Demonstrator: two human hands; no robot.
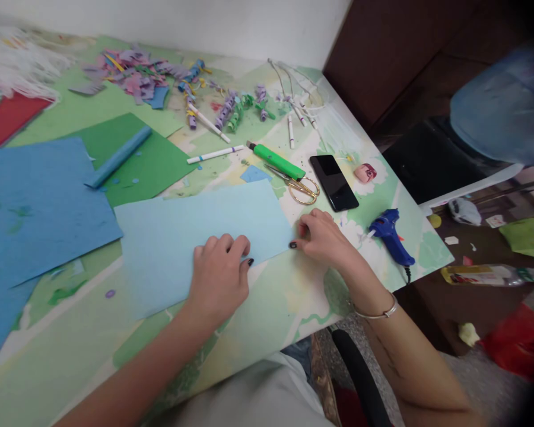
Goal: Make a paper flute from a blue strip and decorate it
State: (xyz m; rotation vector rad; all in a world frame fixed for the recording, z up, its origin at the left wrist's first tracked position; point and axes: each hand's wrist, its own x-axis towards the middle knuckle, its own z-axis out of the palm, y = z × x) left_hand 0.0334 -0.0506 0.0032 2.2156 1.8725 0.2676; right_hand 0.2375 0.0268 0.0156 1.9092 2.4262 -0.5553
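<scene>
A sheet of light blue paper (169,237) lies flat on the patterned tablecloth in front of me. My left hand (220,270) is closed, its fingers curled down on the paper near the lower edge, and its thumb points right. At the right-hand corner, my right hand (320,237) is closed in a pinch on the paper's edge, thumb against the bent fingers. The fingertips of my left hand are hidden beneath it. Just beyond the sheet lie gold-handled scissors (303,191) and a green utility knife (278,161).
A black phone (333,182) and a blue glue gun (390,237) lie to the right, near the table edge. Larger blue sheets (44,201) and a green sheet (160,163) with a rolled blue tube (120,157) spread leftward. Paper scraps (136,71) and curled strips are heaped behind.
</scene>
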